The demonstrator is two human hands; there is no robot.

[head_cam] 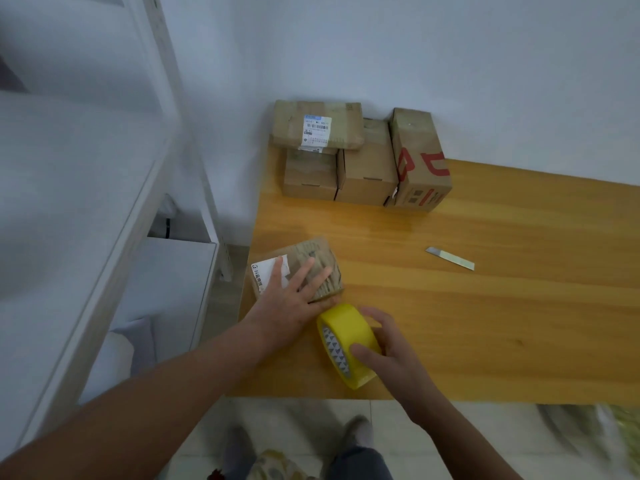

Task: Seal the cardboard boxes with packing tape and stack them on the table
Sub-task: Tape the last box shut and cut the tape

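head view showed the left hand [294,299] lying flat, fingers straight, on top of a small box [317,251] near the left edge of the wooden table [485,323]. the right hand [391,355] curled its fingers and thumb round a yellow tape roll [346,325] just beside that box. four more boxes [367,168] sat by the wall, one flat on top. a thin blade [449,258] lay well apart.
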